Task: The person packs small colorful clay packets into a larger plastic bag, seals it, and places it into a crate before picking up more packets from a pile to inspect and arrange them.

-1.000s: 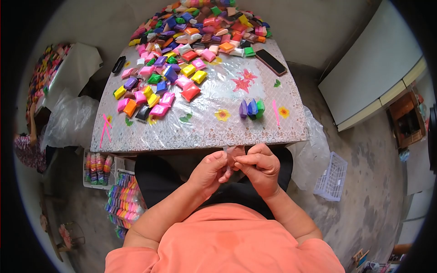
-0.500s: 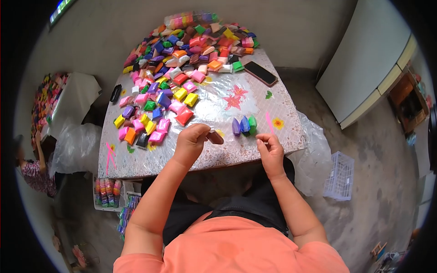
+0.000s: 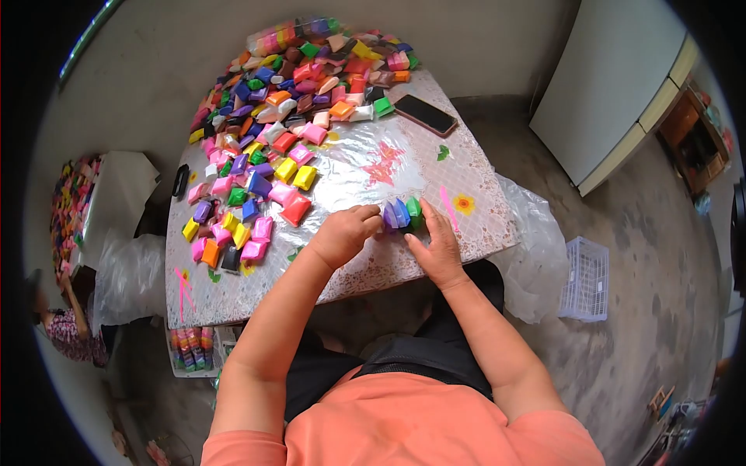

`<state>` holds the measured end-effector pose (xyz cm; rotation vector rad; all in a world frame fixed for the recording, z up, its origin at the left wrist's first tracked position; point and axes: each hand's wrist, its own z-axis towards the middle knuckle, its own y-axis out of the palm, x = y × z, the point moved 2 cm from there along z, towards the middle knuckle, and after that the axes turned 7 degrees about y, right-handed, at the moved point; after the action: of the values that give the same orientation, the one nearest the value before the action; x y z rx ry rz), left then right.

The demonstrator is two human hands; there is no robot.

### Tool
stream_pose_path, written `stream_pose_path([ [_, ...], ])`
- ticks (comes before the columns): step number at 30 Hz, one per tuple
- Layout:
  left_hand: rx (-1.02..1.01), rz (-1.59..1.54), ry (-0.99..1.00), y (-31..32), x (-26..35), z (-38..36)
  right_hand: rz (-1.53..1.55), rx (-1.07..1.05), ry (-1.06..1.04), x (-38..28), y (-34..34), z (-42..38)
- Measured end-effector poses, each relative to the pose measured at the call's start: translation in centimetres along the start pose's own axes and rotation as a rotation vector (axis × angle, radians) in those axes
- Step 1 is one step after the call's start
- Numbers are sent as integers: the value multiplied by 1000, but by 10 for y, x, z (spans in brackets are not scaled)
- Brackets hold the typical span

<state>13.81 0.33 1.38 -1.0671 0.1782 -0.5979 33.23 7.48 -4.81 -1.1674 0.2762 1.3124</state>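
My left hand (image 3: 347, 234) is closed at the left end of a short row of small packets. The brown packet seen in it earlier is hidden by its fingers. Beside those fingers stand a purple packet (image 3: 390, 216), a blue packet (image 3: 402, 213) and a green packet (image 3: 414, 210), on edge and pressed together. My right hand (image 3: 439, 247) is at the row's right end, thumb and fingers apart, with the fingers against the green packet. All of this is near the front edge of the table (image 3: 365, 272), on a flowered cloth under clear plastic.
A heap of colourful packets (image 3: 287, 93) covers the table's back and left. A phone (image 3: 425, 115) lies at the right, pink strips (image 3: 449, 208) nearer. Plastic sheeting (image 3: 532, 248) hangs by a white crate (image 3: 585, 279). Another person (image 3: 74, 334) is at a second table, far left.
My left hand has moved right, carrying the brown packet to the row, where the packet is now hidden. My right hand has moved left against the green packet. The view has shifted slightly.
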Motion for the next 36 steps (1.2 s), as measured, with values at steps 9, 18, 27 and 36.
stream_pose_path([
  [9, 243, -348, -386, 15, 4, -32, -28, 15, 32, 0, 3, -1],
  [18, 334, -440, -697, 71, -2, -51, -64, 6, 8, -1, 4, 0],
  [27, 361, -329, -608, 61, 5, -37, -92, -8, 49, 1, 8, 0],
  [36, 374, -320, -584, 59, 5, -46, -73, 9, 90, 9, 11, -3],
])
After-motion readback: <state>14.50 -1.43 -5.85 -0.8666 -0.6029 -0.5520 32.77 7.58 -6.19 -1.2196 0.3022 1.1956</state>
